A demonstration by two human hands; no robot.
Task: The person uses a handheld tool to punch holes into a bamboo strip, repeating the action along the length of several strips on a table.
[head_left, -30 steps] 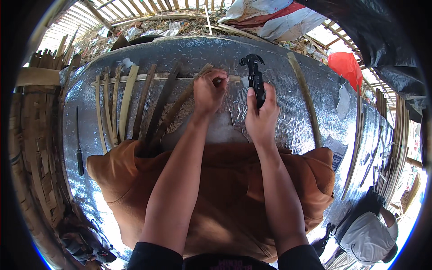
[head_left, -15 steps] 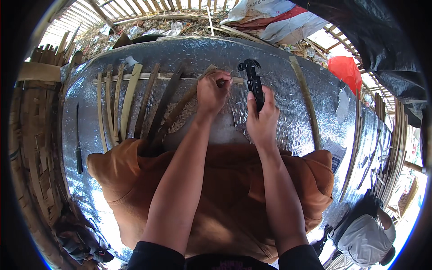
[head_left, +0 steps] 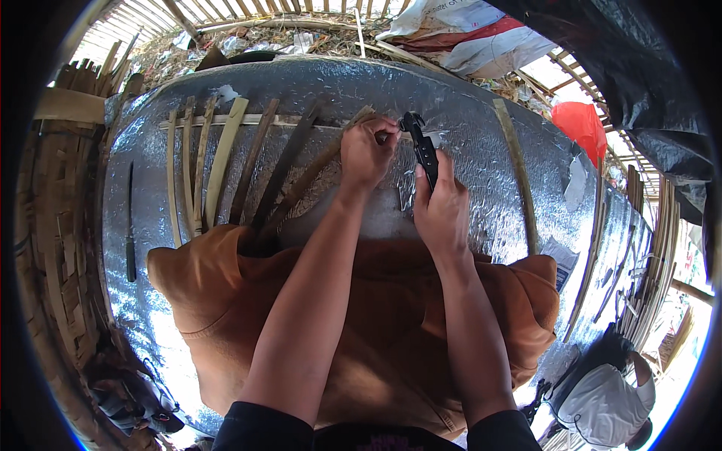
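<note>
My right hand (head_left: 444, 210) is closed around the handle of a black claw-hammer multi-tool (head_left: 425, 156). The tool's head is close beside the fingertips of my left hand (head_left: 367, 156). Those fingers are pinched together over the right part of a thin crosswise bamboo strip (head_left: 289, 122); anything small between them is hidden. Several upright slats lie across that strip, among them a pale yellow-green slat (head_left: 223, 161) and a dark slat (head_left: 282, 169). A brown slat (head_left: 316, 167) slants up to my left hand. My seated legs are in brown trousers (head_left: 361, 323).
Shiny silver foil sheeting (head_left: 481, 203) lies beneath everything. A separate slat (head_left: 516, 177) rests on the right, a dark-handled knife (head_left: 131, 225) at far left. Woven bamboo (head_left: 64, 248) borders the left side. A red plastic bag (head_left: 579, 128) hangs at upper right; another person (head_left: 605, 402) is at lower right.
The hammer head has come down and left, nearer my left fingertips. My left hand has shifted slightly right in the picture, as has most of the scene; its pinch looks the same.
</note>
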